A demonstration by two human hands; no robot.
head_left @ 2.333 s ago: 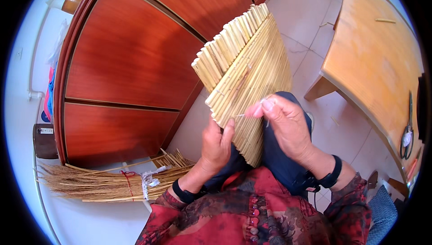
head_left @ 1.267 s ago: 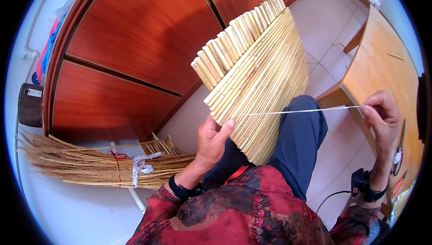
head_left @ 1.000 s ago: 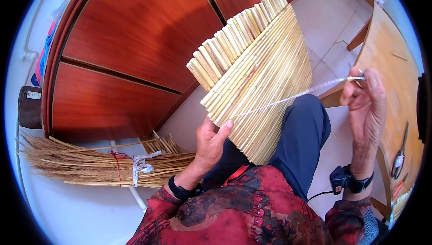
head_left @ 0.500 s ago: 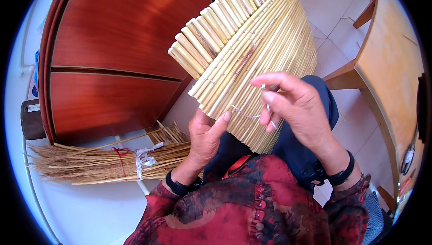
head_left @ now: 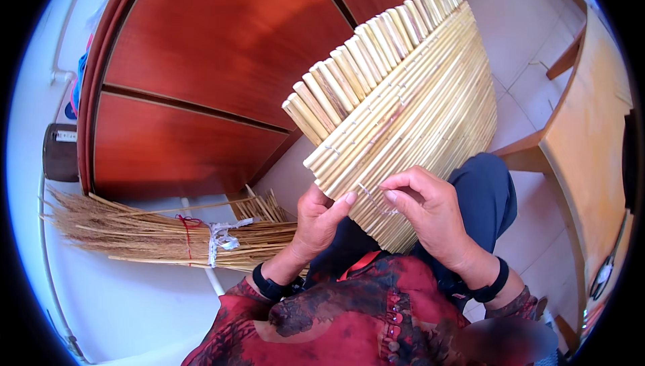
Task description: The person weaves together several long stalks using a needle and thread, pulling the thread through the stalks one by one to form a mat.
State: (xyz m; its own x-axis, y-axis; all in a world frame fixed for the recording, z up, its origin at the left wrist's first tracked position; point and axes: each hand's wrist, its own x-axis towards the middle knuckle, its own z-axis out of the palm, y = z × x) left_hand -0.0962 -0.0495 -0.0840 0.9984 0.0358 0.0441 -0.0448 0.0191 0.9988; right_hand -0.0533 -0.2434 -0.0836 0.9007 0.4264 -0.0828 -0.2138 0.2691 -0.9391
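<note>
Far left, here's a bundle (head_left: 127,228) of stalks, brushy heads pointing left, bound with a red tie (head_left: 189,222) and a white tie (head_left: 218,235), on the near side of the red cabinet (head_left: 195,36). Moving right, the left hand (head_left: 317,219) has the mat (head_left: 437,107) clamped at its near-left corner, thumb on the upper face, the other fingers mostly hidden. The mat fills the middle, tilted, its long stems slanting from near left to far right, cut ends jutting along the far-left edge. And there's the thread (head_left: 371,196), on the mat's near part, right of the left thumb and just left of the right hand (head_left: 433,215); its looped end sits nearer the right. Those right fingers are narrow, thumb and forefinger almost together; whether they pinch the thread, I can't make out. Far right, the tabletop (head_left: 594,90), scissors (head_left: 606,272) at its near end.
</note>
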